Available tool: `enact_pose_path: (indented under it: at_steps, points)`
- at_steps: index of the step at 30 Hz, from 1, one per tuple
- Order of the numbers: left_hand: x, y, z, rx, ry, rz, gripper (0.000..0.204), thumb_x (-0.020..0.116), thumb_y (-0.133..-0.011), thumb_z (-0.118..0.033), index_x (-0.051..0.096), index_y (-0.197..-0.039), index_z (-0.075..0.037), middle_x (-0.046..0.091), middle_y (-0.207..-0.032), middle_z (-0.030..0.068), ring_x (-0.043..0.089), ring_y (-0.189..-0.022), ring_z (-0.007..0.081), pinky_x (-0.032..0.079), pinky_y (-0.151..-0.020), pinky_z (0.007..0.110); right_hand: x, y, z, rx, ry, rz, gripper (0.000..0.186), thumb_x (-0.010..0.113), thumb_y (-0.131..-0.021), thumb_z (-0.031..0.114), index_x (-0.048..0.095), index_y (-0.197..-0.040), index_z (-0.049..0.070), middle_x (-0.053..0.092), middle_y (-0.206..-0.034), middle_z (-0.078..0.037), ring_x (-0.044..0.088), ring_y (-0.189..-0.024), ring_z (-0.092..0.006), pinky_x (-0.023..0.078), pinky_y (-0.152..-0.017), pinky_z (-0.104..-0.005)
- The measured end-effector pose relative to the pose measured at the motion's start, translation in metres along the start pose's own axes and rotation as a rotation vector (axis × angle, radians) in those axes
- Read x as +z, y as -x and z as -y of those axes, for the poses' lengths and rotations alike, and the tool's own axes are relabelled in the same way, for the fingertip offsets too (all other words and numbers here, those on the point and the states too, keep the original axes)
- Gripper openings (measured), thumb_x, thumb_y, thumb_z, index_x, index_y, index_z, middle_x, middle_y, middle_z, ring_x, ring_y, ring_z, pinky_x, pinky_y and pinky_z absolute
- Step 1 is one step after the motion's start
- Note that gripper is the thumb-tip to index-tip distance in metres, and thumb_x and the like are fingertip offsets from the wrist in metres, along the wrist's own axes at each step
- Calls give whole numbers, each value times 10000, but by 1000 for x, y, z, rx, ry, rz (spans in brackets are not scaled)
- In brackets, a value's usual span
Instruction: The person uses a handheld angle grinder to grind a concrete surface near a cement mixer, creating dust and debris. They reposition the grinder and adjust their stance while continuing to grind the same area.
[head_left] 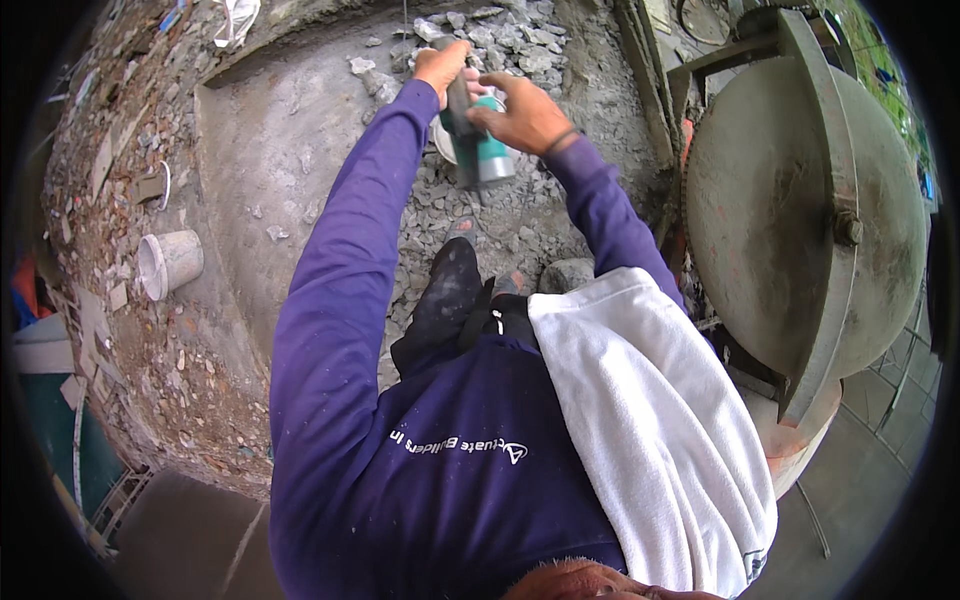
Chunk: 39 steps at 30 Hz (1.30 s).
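Note:
Out in front of me, both arms reach to a teal and dark power tool (492, 160), blurred by motion, that looks like a demolition hammer. My left hand (440, 72) is closed round the top of its long dark grip. From the other side my right hand (522, 115) curls its fingers against the same dark part, above the teal body. The tool's rounded silver end points toward me. Its lower side and any bit are hidden. Partly behind it shows a pale rounded thing (443, 140) that I cannot make out. Broken grey concrete (510, 45) lies around and beyond my hands.
A large round concrete mixer drum (770, 220) in a metal frame stands close on my right. On the left, a white bucket (170, 264) lies tipped on rubble-strewn ground. My feet (462, 232) stand among loose chunks. A white towel (640, 400) hangs over my right shoulder.

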<state>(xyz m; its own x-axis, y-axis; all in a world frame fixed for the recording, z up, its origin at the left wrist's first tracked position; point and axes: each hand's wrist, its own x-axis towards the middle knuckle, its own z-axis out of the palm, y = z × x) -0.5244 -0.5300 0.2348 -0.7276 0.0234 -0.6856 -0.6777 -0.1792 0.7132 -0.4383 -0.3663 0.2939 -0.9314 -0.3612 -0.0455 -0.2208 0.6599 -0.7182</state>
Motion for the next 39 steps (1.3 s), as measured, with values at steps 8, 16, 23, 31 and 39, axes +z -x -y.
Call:
enact_pose_path:
  at_steps: [8, 16, 23, 31, 39]
  points:
    - [-12, -23, -27, 77, -481, -52, 171, 712, -880, -166, 680, -914, -2, 733, -800, 90, 622, -565, 153, 561, -502, 328, -135, 279, 33, -176, -1412, 630, 779, 890, -835, 337, 558, -1377, -112, 667, -1252, -212, 683, -735, -181, 561, -713, -334]
    - [36, -5, -31, 143, -662, -96, 203, 698, -880, -176, 701, -945, 16, 739, -809, 94, 632, -569, 158, 558, -505, 330, -149, 284, 73, -296, -911, 173, 248, 847, -873, 156, 760, -1009, -32, 687, -939, -114, 629, -839, -200, 500, -688, -344]
    - [92, -40, -28, 196, -783, 48, 209, 671, -844, -133, 725, -833, 69, 719, -747, 112, 649, -555, 179, 572, -524, 336, -97, 203, 196, -553, -1477, -731, 250, 763, -934, 152, 706, -977, -87, 671, -942, -201, 638, -816, -253, 520, -666, -347]
    - [143, -57, -15, 152, -850, 266, 220, 694, -830, -179, 694, -801, 39, 682, -706, 95, 609, -528, 163, 538, -501, 337, -85, 150, 262, -732, -1590, -988, 356, 718, -988, 161, 642, -1071, -177, 677, -961, -266, 654, -762, -292, 530, -581, -339]
    - [119, -41, -16, 142, -845, 396, 218, 723, -838, -168, 714, -814, 48, 700, -731, 93, 612, -542, 140, 525, -482, 303, -81, 149, 282, -792, -1616, -1129, 389, 685, -1019, 162, 627, -1073, -219, 674, -957, -299, 643, -706, -309, 532, -549, -350]
